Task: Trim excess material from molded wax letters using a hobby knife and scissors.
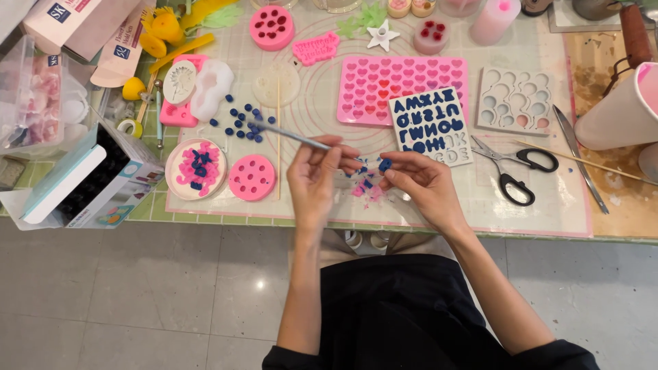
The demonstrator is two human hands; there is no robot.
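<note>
At frame centre a thin tool (291, 135) is pinched pen-style in the left hand (317, 175), while a small blue piece (384, 164) is nipped in the right hand (418, 179), presumably steadied for fine work.

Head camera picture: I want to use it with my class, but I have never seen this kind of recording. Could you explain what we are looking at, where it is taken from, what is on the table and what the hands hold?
There is no machine here. A person wears a camera on the head, so you look down along their own arms onto a craft table. The left hand holds a thin stick-like tool that points up and left. The right hand pinches a small dark blue piece between its fingertips. Between the hands lie small blue and pink bits. Further back are a pink heart mould, a white letter mould filled with blue, round pink moulds, scattered blue balls and black-handled scissors. A white cup stands at the right, and boxes at the left.
</note>
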